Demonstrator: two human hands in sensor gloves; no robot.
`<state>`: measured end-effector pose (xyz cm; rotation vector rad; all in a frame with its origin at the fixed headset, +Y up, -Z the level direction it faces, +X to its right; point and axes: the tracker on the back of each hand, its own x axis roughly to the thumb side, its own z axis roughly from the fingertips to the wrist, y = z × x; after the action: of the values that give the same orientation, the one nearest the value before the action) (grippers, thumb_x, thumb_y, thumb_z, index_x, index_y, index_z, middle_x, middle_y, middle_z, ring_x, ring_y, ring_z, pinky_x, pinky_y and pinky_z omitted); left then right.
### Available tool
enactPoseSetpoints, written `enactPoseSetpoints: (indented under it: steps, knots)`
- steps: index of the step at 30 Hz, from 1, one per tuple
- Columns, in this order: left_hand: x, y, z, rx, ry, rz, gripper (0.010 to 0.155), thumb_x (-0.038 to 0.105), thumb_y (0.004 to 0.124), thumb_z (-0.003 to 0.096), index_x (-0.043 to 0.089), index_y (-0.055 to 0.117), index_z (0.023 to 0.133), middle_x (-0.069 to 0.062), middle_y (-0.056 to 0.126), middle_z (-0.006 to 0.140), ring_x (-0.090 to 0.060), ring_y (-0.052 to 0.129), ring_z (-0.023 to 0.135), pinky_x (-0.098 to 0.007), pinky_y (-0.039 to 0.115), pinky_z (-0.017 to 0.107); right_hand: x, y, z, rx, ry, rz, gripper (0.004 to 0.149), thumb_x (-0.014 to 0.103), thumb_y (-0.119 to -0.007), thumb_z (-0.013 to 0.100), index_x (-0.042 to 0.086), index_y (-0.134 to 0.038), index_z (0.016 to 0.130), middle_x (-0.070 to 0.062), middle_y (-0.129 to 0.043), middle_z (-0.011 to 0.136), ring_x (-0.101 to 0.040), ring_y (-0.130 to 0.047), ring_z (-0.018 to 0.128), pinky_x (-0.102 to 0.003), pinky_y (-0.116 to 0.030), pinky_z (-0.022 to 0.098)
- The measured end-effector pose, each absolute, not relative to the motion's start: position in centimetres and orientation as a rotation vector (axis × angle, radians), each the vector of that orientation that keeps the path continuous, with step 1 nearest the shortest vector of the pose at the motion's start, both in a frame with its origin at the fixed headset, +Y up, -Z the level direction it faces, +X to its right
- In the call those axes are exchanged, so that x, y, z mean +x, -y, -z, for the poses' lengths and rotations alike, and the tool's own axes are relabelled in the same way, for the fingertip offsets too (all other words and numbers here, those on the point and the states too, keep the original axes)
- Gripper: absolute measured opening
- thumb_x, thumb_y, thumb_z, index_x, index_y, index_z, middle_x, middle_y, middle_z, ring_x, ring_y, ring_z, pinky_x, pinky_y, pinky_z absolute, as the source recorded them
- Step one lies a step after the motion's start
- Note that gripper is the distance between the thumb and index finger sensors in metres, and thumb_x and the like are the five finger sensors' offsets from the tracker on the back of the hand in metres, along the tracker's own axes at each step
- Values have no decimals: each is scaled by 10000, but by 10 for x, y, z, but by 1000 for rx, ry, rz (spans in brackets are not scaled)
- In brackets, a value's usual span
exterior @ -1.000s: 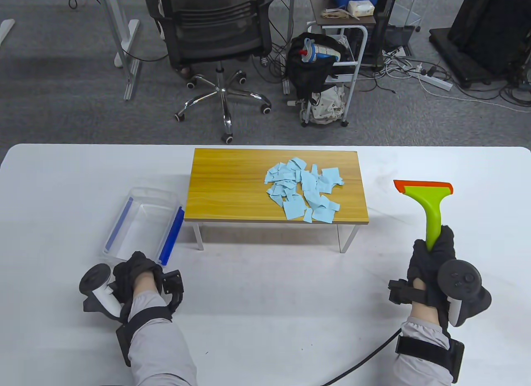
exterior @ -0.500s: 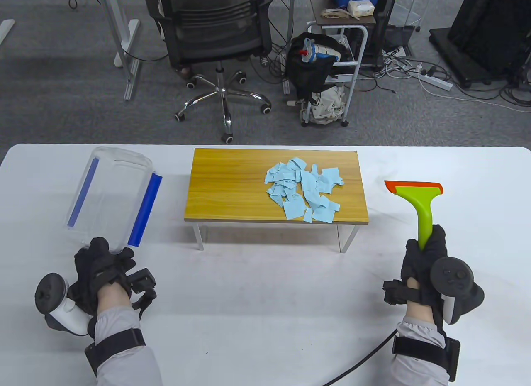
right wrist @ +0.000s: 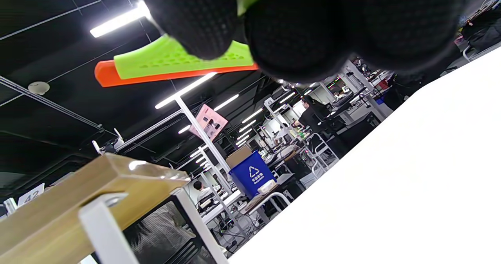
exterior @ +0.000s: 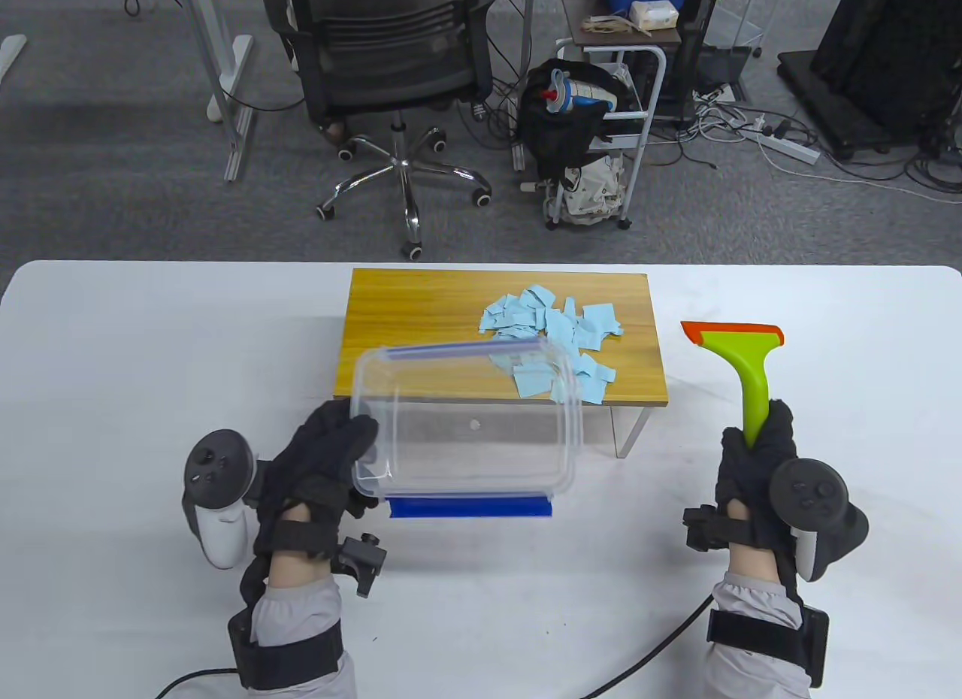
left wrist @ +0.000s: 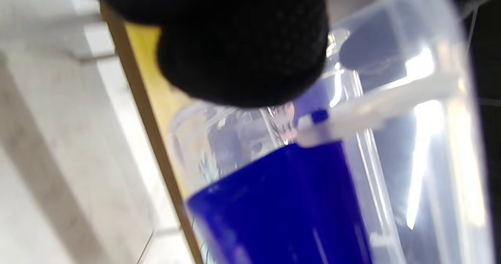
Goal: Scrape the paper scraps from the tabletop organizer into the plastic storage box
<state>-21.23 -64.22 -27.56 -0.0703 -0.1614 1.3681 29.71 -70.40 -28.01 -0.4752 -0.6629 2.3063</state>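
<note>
At the organizer's [exterior: 421, 316] front edge, left hand [exterior: 316, 466] grips the box [exterior: 466, 428]; right hand [exterior: 755, 458] clenches the scraper [exterior: 740, 353]. Next: sweep the scraps [exterior: 552, 334] in.

Black knit gloves, grey sleeves, black wrist straps, dark-and-white trackers, black cables

Your left grip [exterior: 319, 466] holds box [exterior: 466, 421] across organizer's [exterior: 421, 316] front edge: near-side access to scraps [exterior: 552, 342] blocked there. Organizer's left half bare. Right end open: bare desk [exterior: 849, 338] between organizer and scraper [exterior: 740, 353] in your right grip [exterior: 755, 462]. Bare desk at far left too.
</note>
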Motion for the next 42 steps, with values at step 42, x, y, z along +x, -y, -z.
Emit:
enactPoseSetpoints:
  steps: [42]
  knots:
    - [-142,786,307,-468,-19,-1460,667,545,850,557,158,500,973,-89,726,745,-132,988,301,-213,896,200,217,670,288,-144,697,-2326,624,199,-826,487,68,-556,1034,-378,-724,852,-416,-974,430,-392,-904,210]
